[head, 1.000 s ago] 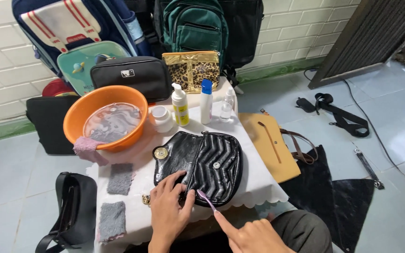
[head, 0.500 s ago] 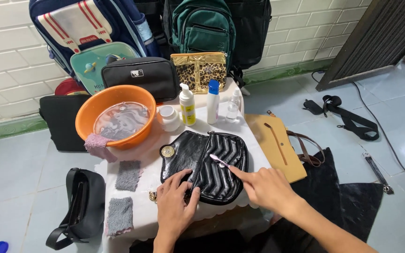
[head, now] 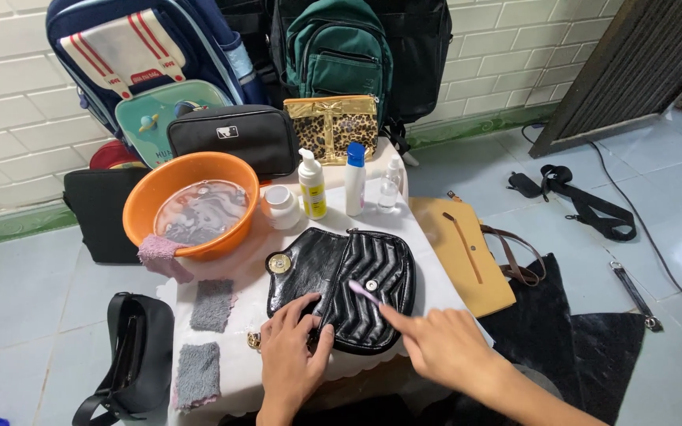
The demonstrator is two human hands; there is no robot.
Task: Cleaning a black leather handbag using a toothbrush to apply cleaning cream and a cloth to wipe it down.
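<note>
now a black quilted purse [head: 357, 288] is being brushed on a small white table [head: 238, 363].

the purse is laid open and flat near the front edge of the table; its front edge is pressed down by the left hand [head: 292, 356], with fingers spread flat and nothing clamped inside them; a thin pink toothbrush [head: 366, 293] is pinched in the closed fingers of the right hand [head: 442, 345], and its tip is touching the purse just beside a round silver snap; an orange bowl [head: 191, 203] of soapy water is set at the back left, with a pink cloth [head: 163, 256] hung over its rim; two grey cloths [head: 207, 331] are laid left of the purse; a white jar [head: 281, 207], a yellow pump bottle [head: 312, 184] and a white bottle with a blue cap [head: 355, 180] are stood behind the purse; a tan bag [head: 463, 252] is laid on the floor to the right.
</note>
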